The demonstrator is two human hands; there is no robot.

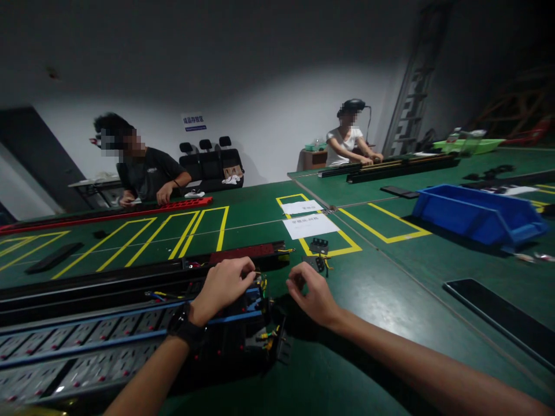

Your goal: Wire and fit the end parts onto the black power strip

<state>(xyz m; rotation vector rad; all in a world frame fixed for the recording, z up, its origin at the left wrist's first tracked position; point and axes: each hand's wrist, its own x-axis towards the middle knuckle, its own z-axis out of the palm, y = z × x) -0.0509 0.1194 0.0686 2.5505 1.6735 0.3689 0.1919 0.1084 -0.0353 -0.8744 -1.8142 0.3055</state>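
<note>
My left hand (226, 287), with a black watch (186, 323) on its wrist, rests over the end of a long black rail (229, 329) that has blue strips and several grey modules (99, 329). Its thumb and fingers are closed by a tuft of thin yellow wires (263, 284); what they pinch is too small to make out. My right hand (313, 293) hovers just right of the rail's end, its fingers curled together, their contents hidden. Below, a black end piece (282, 342) stands at the rail end beside yellow-green wires (269, 336).
Another black rail (247, 258) lies behind. Small black brackets (319, 245) and paper sheets (309, 225) sit ahead. At right are a blue bin (472, 216) and a dark phone-like slab (503, 318). Two people work across the green table (368, 300), one handling a red rail (186, 204).
</note>
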